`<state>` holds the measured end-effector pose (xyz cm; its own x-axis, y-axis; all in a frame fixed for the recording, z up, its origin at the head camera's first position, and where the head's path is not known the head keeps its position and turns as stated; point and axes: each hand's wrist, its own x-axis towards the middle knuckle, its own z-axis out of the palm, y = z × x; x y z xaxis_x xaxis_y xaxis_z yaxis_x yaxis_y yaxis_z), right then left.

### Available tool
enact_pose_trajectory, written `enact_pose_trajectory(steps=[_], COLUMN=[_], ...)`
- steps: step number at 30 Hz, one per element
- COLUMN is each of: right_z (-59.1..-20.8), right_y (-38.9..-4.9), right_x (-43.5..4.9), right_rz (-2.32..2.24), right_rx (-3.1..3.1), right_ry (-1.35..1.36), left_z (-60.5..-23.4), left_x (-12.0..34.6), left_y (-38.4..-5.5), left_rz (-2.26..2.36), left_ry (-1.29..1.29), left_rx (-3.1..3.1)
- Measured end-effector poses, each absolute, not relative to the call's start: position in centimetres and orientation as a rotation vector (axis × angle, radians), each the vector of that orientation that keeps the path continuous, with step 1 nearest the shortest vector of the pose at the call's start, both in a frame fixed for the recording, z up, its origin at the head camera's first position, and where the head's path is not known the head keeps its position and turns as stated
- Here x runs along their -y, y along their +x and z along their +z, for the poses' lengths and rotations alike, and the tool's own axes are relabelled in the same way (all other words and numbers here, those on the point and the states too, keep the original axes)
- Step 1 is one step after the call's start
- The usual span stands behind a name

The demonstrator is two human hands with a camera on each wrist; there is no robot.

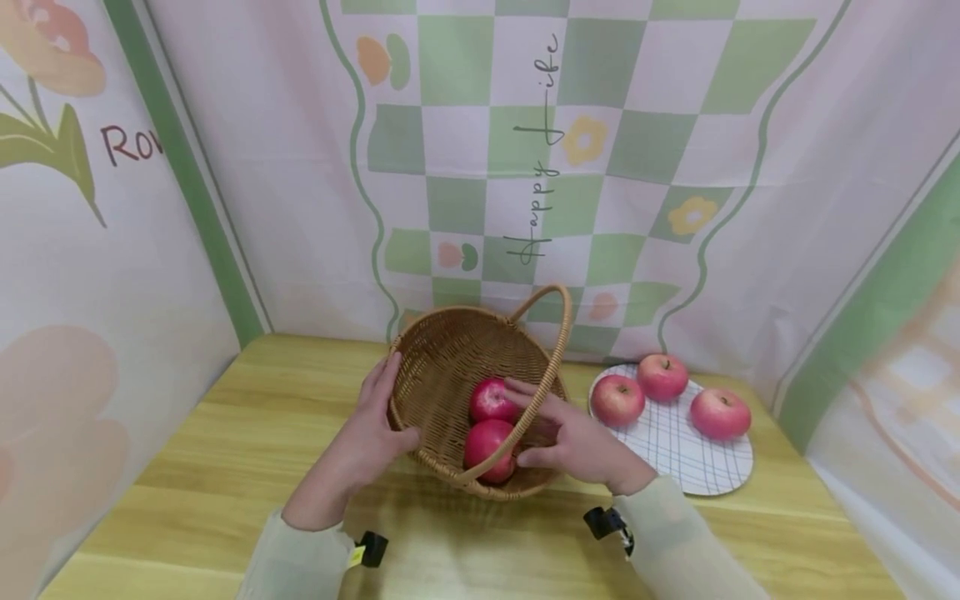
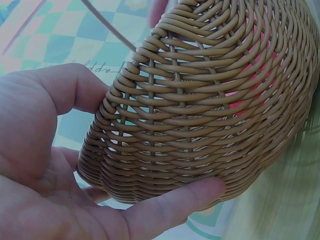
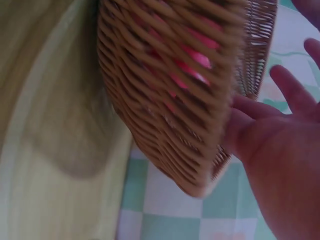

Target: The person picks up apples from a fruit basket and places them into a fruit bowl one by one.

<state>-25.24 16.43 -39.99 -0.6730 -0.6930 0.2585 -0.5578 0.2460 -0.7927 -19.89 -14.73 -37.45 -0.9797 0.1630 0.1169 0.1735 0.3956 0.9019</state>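
Observation:
A brown wicker basket (image 1: pixel 431 367) with an arched handle (image 1: pixel 557 350) stands on the table and appears tilted toward me. Two red apples lie inside it, an upper apple (image 1: pixel 491 400) and a lower apple (image 1: pixel 487 450). My left hand (image 1: pixel 375 433) grips the basket's left side, its thumb at the near rim. In the left wrist view, that hand's fingers wrap the woven wall (image 2: pixel 165 140). Reaching in past the handle, my right hand (image 1: pixel 581 437) has its fingers spread, fingertips beside the upper apple. Whether they touch it, I cannot tell.
To the right lies a white plate (image 1: pixel 712 475) with a grid pattern, bearing three apples: one at left (image 1: pixel 617 402), one at back (image 1: pixel 662 377) and one at right (image 1: pixel 720 414). A checked cloth (image 1: pixel 517 142) hangs behind the wooden table (image 1: pixel 262 425).

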Motion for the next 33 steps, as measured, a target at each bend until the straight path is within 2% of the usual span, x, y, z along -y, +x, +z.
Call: enact_pose_trajectory(steps=[13,33], right_z=[-40.4,-41.3], right_y=[-25.2,-25.6], right_x=[-14.8,-13.8], right_rz=[-0.929,-0.705], right_rx=[-2.516,-2.556], right_ry=[-1.218,-1.368], left_z=[-37.3,-37.3], left_x=[14.7,14.7], left_y=[-19.8,-19.8], left_rz=[-1.708,-1.711], left_ry=[-0.325,-0.354], left_rx=[2.607,2.609])
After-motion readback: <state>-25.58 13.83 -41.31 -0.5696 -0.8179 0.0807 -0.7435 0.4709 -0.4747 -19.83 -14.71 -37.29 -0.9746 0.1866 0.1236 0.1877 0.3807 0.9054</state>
